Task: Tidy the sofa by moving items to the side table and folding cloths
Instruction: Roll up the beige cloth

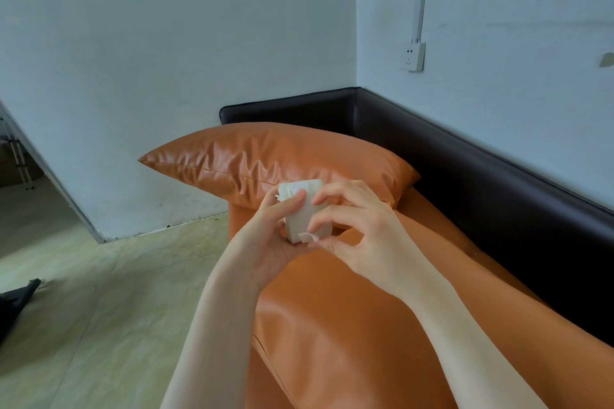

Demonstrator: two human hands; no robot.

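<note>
Soft white tissue pack (304, 209) held by left hand (269, 236), right hand (358, 232) pinching corner.

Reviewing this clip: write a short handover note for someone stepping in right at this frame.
Left hand grips a small white tissue pack from below, held above the orange sofa seat. Right hand pinches a loose tissue edge at the pack's lower corner. An orange cushion lies at the sofa's end. Done: pack lifted off the sofa. Left: carry it to the side table, which is out of view; no cloths visible here.
</note>
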